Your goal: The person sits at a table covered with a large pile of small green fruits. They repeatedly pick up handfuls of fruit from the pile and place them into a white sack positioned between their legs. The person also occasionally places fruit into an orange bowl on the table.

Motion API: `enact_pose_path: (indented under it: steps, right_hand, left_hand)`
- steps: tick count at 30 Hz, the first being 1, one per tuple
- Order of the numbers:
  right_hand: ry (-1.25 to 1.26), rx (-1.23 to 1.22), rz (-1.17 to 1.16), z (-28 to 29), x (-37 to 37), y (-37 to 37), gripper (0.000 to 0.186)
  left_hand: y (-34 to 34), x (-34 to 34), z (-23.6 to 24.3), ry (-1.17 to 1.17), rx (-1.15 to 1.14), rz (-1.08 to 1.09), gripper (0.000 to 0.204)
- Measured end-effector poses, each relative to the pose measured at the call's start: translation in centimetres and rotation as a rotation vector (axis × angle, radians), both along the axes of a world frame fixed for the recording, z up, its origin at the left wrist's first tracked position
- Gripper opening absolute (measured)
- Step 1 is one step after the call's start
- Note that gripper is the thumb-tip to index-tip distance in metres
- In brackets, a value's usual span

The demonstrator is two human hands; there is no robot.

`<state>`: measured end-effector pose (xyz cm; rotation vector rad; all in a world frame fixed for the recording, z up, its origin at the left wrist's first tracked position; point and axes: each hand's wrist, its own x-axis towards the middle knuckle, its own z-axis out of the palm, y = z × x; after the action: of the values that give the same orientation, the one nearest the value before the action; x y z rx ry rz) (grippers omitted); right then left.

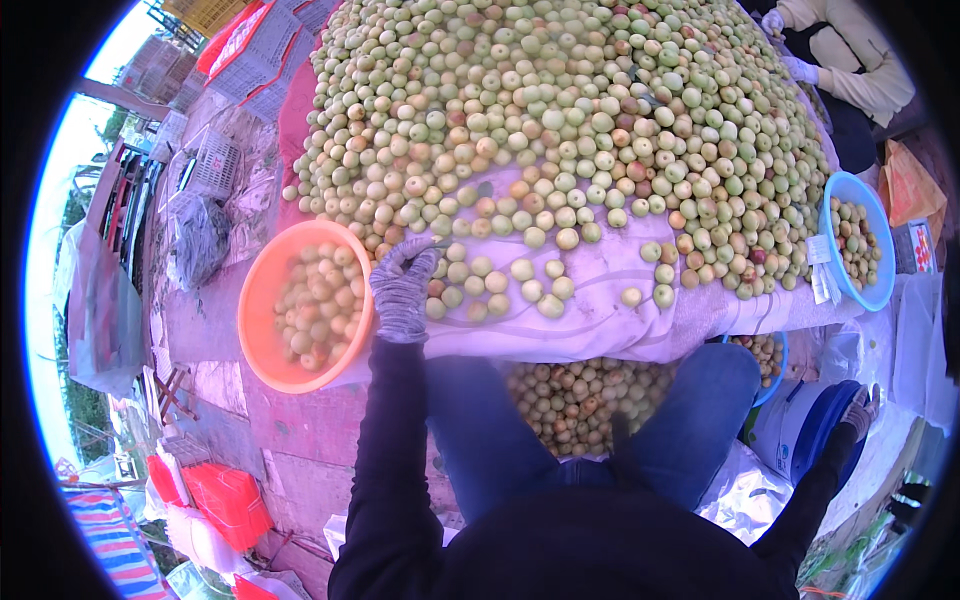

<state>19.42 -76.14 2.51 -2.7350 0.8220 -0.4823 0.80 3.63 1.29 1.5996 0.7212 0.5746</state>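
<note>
A great heap of small round green-yellow fruits (520,110), some blushed red, covers a pale cloth (610,285) in front of me. My left hand (402,292), in a striped grey glove, is beside the right rim of an orange basin (258,350) holding many such fruits. Its fingers are bent together near the loose fruits at the heap's front edge; what they hold, if anything, is hidden. Far out to the right, my gloved right hand (860,410) is by the rim of a white bucket with a blue rim (800,440), its fingers apart with nothing visible in them.
More fruits (580,405) lie between my knees. At the right stand a blue basin (832,215) and a smaller blue container (780,372), both with fruits. A co-worker's gloved hand (800,70) is at the far right. Crates (260,60) and red bags (228,505) are to the left.
</note>
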Motion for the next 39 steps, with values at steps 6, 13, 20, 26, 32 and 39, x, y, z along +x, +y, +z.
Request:
enact_pose_path:
  steps: [6,13,20,26,32,39]
  right_hand:
    - [-0.19,0.731,0.912,-4.7,4.8,25.4,0.037]
    - [0.058,1.335,1.321,2.7,-1.2,52.4,0.027]
    - [0.27,1.581,1.132,0.0,-2.7,54.9,0.021]
    - [0.24,1.606,1.059,-0.6,-1.4,54.9,0.021]
    - [0.374,1.618,1.055,-0.8,-2.6,55.2,0.021]
    - [0.462,1.62,1.102,-1.6,-4.7,55.9,0.019]
  left_hand:
    - [-0.4,-18.1,4.5,0.555,-0.054,-0.134,0.029]
    - [-4.1,-11.7,4.0,0.733,0.306,-0.22,0.043]
    - [0.9,12.6,-0.9,0.684,0.912,-0.302,0.024]
    - [1.3,14.2,-2.0,0.675,0.926,-0.354,0.019]
    - [-1.6,-8.2,3.4,0.228,-0.065,-0.09,0.013]
    - [-4.8,-17.4,5.7,1.043,0.57,-0.144,0.039]
